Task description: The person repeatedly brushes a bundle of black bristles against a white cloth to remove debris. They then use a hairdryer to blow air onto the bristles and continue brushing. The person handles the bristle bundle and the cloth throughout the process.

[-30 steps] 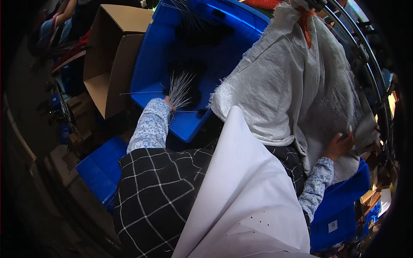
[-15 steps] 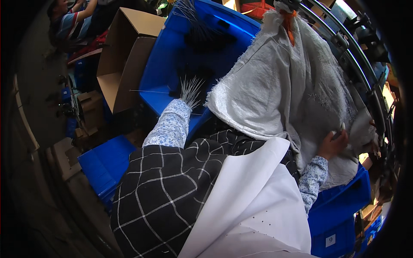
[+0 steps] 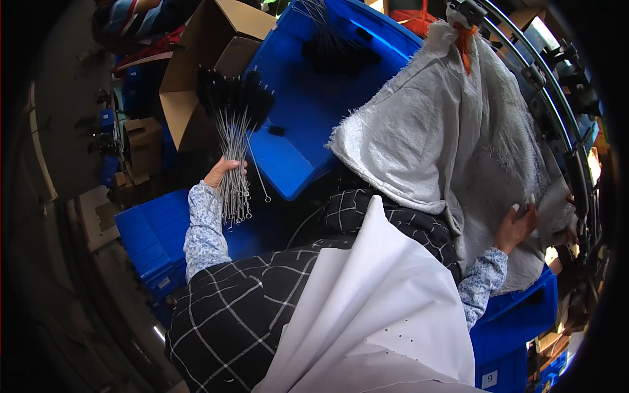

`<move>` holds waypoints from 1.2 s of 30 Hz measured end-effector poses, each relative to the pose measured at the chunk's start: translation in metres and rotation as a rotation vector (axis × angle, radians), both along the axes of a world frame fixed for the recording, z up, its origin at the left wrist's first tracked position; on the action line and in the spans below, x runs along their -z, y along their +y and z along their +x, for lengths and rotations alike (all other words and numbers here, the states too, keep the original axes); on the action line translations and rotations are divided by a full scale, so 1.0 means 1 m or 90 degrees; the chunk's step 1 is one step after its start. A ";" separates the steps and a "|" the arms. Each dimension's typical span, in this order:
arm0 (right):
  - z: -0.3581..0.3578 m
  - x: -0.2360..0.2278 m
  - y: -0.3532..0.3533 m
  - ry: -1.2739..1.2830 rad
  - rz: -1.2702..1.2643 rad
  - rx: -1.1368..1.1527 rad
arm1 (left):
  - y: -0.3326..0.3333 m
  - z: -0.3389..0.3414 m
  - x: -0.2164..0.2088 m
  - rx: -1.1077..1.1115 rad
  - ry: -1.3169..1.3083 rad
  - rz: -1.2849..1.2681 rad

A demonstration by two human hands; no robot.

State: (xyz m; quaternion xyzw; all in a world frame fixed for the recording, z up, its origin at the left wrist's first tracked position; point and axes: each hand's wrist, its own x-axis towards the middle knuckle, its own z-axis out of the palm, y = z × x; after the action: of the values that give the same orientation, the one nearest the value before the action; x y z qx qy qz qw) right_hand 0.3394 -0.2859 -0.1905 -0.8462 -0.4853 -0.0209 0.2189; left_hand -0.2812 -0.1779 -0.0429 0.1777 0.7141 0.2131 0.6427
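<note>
My left hand (image 3: 226,170) is closed round a bundle of thin wire brushes (image 3: 236,111). Their black bristle heads point up and away, and the looped wire ends hang below my fist. The bundle is held left of a large blue bin (image 3: 288,154), whose far part holds more black-bristled brushes (image 3: 334,52). On the right, my right hand (image 3: 516,226) lies against a pale woven sack (image 3: 393,144), its fingers apart. White coverings show on some fingertips. One small black piece (image 3: 276,130) lies in the blue bin near the bundle.
An open cardboard box (image 3: 180,118) stands left of the bin. Another blue bin (image 3: 144,236) sits at lower left, and one more (image 3: 517,321) at lower right. A curved metal rail (image 3: 557,98) runs past the sack. A person's striped sleeve (image 3: 131,19) shows at upper left.
My left hand has come up out of the large blue bin with the brushes and moved left. My right hand stays by the sack, its fingers now more spread.
</note>
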 end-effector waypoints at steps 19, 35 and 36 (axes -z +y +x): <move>-0.217 -0.172 0.192 0.552 -0.007 -0.599 | 0.083 0.261 0.046 0.204 -0.873 0.216; -0.085 -0.097 0.122 0.352 -0.213 -0.528 | 0.013 0.366 0.101 0.525 -0.510 0.170; -0.087 -0.087 0.117 0.348 -0.215 -0.532 | 0.007 0.360 0.094 0.517 -0.501 0.143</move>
State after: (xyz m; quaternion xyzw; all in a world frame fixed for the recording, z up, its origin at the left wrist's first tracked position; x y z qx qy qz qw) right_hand 0.2523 -0.1685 -0.1035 -0.5786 -0.7033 0.3679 0.1876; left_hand 0.0783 -0.1705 -0.1369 0.4122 0.2687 0.0740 0.8674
